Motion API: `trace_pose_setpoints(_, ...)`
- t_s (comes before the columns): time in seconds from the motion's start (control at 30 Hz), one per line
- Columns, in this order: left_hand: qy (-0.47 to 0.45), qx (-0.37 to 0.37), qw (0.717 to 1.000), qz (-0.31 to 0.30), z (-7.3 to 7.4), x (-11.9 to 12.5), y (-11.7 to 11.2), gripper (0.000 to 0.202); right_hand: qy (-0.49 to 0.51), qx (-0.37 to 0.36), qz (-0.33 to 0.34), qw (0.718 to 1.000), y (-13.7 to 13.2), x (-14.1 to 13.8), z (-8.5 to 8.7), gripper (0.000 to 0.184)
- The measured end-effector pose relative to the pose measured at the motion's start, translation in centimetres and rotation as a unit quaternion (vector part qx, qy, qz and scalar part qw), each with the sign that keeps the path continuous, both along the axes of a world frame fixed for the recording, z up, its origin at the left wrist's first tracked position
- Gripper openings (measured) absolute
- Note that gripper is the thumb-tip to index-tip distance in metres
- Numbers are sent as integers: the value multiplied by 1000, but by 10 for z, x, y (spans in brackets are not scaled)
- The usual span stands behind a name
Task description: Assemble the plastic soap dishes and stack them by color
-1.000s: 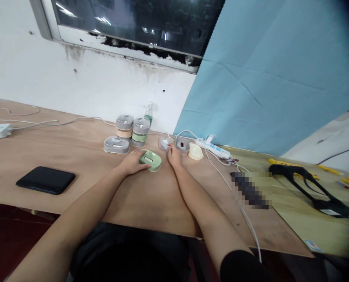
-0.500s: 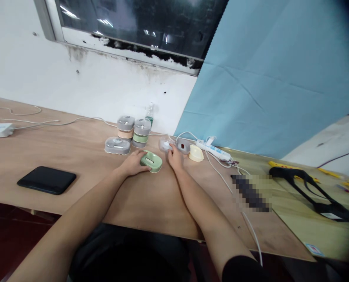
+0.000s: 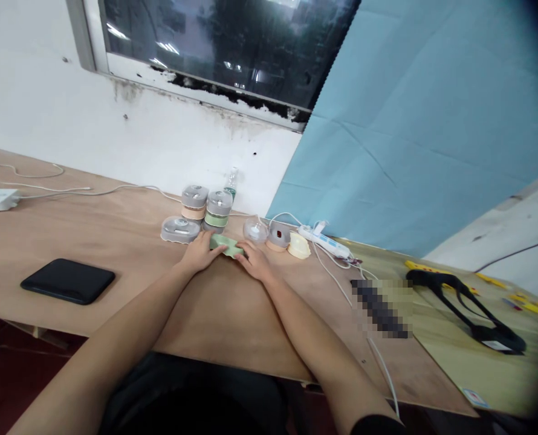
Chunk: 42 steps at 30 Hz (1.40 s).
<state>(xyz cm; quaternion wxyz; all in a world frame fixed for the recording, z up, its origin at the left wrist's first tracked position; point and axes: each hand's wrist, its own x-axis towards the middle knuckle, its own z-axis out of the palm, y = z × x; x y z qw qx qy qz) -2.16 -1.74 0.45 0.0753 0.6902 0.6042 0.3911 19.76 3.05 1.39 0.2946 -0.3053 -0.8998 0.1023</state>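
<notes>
A small green plastic container (image 3: 224, 244) is held between both of my hands, tipped on its side at the middle of the table. My left hand (image 3: 200, 252) grips its left end, thumb along the near side. At the right end, my right hand (image 3: 252, 260) has its fingers closed on the edge. Just behind stand stacked containers with grey lids, one with a peach band (image 3: 193, 212) and one with a green band (image 3: 216, 219). A clear-topped grey container (image 3: 181, 229) lies beside them. To the right are a clear dome (image 3: 255, 231), a grey-and-peach container (image 3: 278, 236) and a cream container (image 3: 299, 246).
A black flat case (image 3: 68, 281) lies at the left. White power strips (image 3: 326, 240) and cables run along the back and right. A clear bottle (image 3: 231, 181) stands by the wall. Black straps (image 3: 468, 302) lie at the far right.
My right hand has left the clear dome and come over to the green container. The container, flat before, is now tilted up between both hands.
</notes>
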Motion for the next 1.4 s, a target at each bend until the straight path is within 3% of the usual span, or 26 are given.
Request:
trace_pose_setpoints(0.2, -65, -13, 997, -30, 1, -1, 3, 81, 36, 16, -51, 998, 3, 5, -3, 41)
trace_pose_setpoints(0.4, -70, -33, 993, -91, 0, 0, 0, 110, 117, 15, -135, 984, 9, 11, -3, 48)
trace_pose_setpoints(0.47, -74, -34, 991, -103, 0, 2, -2, 114, 133, 21, -135, 982, 9, 14, -3, 49)
trace_pose_setpoints(0.57, -79, -5, 993, -93, 3, 3, -4, 103, 132, 48, -87, 986, 6, 15, -4, 50)
trace_pose_setpoints(0.7, -68, 33, 996, -57, 10, 1, -6, 59, 110, 61, -43, 991, 2, 13, -7, 54)
trace_pose_setpoints(0.83, -94, 25, 995, 19, 16, -2, -5, 29, 191, 87, -131, 969, 4, 9, -6, 56)
trace_pose_setpoints(0.9, -118, 25, 990, 67, 18, -2, -5, 31, 224, 100, -179, 953, 6, 9, -4, 57)
trace_pose_setpoints(0.97, -141, 24, 987, 79, 18, -1, -5, 38, 193, 104, -189, 957, 6, 9, -3, 55)
trace_pose_setpoints(1.07, -166, 25, 985, 38, 17, 3, -6, 44, 81, 97, -112, 986, 0, 5, -2, 44)
trace_pose_setpoints(1.17, -185, 32, 982, -27, 16, 11, -8, 50, 27, 114, -15, 993, -11, -6, 1, 41)
trace_pose_setpoints(1.4, -163, 15, 974, -157, 17, 21, -14, 57, 65, 206, 16, 976, -11, -13, 2, 20)
